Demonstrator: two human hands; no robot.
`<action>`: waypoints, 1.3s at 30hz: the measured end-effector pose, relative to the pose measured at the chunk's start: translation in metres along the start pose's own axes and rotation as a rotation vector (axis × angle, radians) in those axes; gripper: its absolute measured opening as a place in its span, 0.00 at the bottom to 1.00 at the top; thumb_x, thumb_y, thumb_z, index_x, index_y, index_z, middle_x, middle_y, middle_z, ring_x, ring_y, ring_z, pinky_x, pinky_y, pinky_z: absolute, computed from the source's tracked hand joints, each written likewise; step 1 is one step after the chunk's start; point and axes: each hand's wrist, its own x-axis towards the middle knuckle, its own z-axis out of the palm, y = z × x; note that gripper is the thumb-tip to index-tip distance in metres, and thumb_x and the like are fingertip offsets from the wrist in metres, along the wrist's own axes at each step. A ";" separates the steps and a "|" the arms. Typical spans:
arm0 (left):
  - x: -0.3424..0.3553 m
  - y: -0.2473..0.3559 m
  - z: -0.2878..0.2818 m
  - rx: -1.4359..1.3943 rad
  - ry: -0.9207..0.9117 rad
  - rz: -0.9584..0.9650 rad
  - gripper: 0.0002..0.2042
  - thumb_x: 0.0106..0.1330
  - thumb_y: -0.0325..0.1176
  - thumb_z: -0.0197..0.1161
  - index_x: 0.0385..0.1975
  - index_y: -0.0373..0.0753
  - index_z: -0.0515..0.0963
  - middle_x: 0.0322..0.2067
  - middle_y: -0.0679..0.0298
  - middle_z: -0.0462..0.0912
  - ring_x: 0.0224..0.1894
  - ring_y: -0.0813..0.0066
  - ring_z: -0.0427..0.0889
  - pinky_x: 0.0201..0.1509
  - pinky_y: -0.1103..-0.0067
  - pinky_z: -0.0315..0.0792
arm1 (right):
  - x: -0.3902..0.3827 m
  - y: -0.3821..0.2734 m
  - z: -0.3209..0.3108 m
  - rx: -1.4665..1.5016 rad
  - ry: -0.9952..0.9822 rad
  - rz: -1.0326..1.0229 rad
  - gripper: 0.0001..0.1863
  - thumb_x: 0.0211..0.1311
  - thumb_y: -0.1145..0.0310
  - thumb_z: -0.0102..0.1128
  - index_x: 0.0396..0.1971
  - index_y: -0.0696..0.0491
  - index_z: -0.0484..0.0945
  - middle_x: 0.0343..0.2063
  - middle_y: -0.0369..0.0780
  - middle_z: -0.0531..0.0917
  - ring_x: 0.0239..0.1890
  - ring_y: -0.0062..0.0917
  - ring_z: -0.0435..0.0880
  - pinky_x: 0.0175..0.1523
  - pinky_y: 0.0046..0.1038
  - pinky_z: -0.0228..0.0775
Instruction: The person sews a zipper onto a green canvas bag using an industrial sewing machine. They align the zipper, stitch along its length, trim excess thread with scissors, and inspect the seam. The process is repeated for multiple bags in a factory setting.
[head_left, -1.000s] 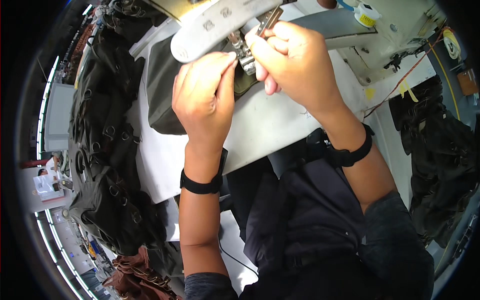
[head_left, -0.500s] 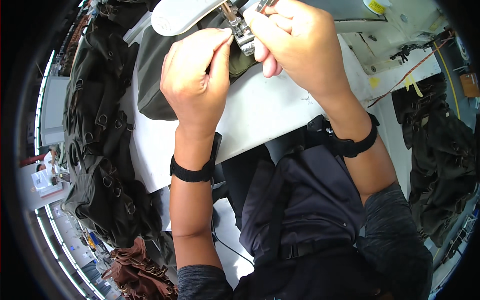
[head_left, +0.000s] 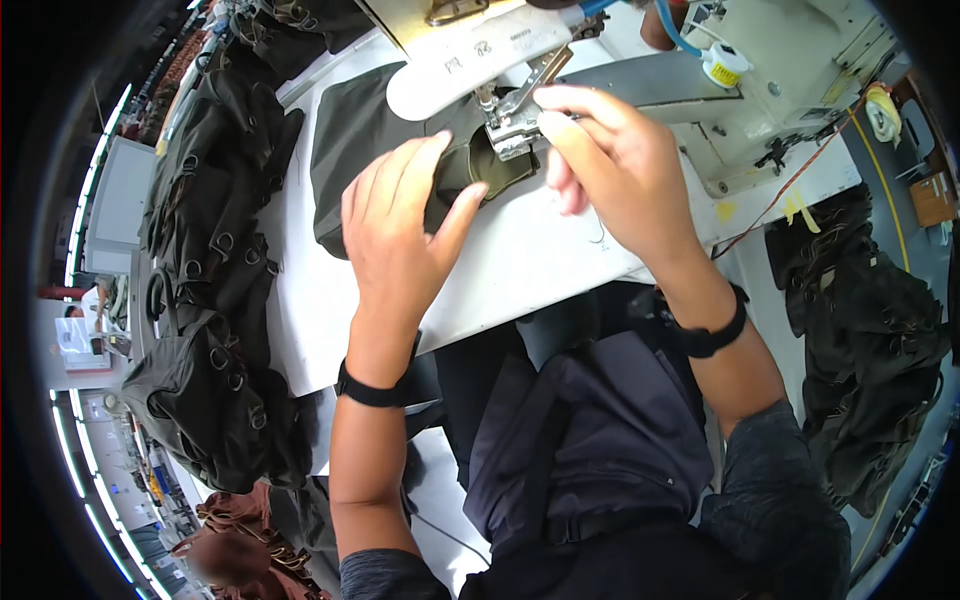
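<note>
My left hand (head_left: pixel 400 210) is open over the dark olive fabric piece (head_left: pixel 350 130), with thumb and fingers spread. Its thumb tip is by the lighter olive inner part (head_left: pixel 500 172) of the piece. The fabric reaches under the metal presser foot (head_left: pixel 515 138) of a white sewing machine (head_left: pixel 480 55). My right hand (head_left: pixel 625 170) is just right of the foot, thumb and index tips close together and the other fingers curled. A slotted metal strip (head_left: pixel 548 70) rises beside those tips. Whether the fingers pinch a thread or touch the strip does not show clearly.
Dark bags with metal rings (head_left: pixel 215 300) are heaped along the left, reddish-brown ones (head_left: pixel 240 520) below them. More dark bags (head_left: pixel 870 360) hang at the right. A small white container with a yellow label (head_left: pixel 725 65) stands on the machine bed. The white tabletop (head_left: pixel 510 265) ends before my lap.
My left hand has unfolded from a pinch beside the presser foot and moved back from it. The right hand has drawn back slightly from the foot. The view has shifted, revealing more machine.
</note>
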 end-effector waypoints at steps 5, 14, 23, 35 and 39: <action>-0.021 -0.013 -0.025 0.164 -0.106 -0.082 0.26 0.59 0.36 0.78 0.58 0.40 0.82 0.51 0.60 0.86 0.53 0.60 0.82 0.57 0.67 0.72 | -0.039 0.005 -0.052 -0.229 -0.060 0.110 0.15 0.75 0.68 0.59 0.54 0.60 0.81 0.24 0.35 0.82 0.22 0.11 0.77 0.29 0.18 0.72; -0.010 -0.015 -0.062 0.114 -0.331 -0.077 0.11 0.65 0.25 0.67 0.47 0.37 0.84 0.33 0.58 0.84 0.37 0.56 0.83 0.42 0.65 0.76 | -0.063 -0.007 -0.091 -0.377 0.071 0.111 0.14 0.77 0.69 0.59 0.55 0.60 0.82 0.24 0.33 0.81 0.23 0.11 0.77 0.30 0.16 0.69; 0.065 0.002 -0.092 0.026 -0.678 -0.052 0.12 0.70 0.38 0.65 0.42 0.34 0.84 0.35 0.50 0.86 0.40 0.47 0.85 0.46 0.63 0.78 | -0.058 -0.099 -0.186 -0.768 0.459 -0.391 0.15 0.81 0.69 0.54 0.57 0.59 0.83 0.31 0.33 0.82 0.31 0.12 0.78 0.39 0.16 0.71; 0.148 -0.077 -0.004 -0.680 -1.205 -0.086 0.24 0.70 0.46 0.69 0.57 0.33 0.81 0.52 0.62 0.87 0.53 0.76 0.81 0.62 0.75 0.72 | -0.068 -0.094 -0.162 -0.934 0.292 -0.442 0.08 0.73 0.80 0.54 0.42 0.61 0.84 0.35 0.40 0.84 0.40 0.20 0.81 0.46 0.22 0.75; 0.150 -0.082 0.009 -0.556 -1.281 -0.177 0.26 0.64 0.46 0.74 0.55 0.34 0.82 0.50 0.64 0.87 0.52 0.79 0.80 0.58 0.77 0.74 | -0.055 -0.030 -0.091 -0.711 -0.026 -0.083 0.06 0.70 0.75 0.63 0.41 0.61 0.85 0.31 0.39 0.87 0.31 0.18 0.83 0.40 0.22 0.75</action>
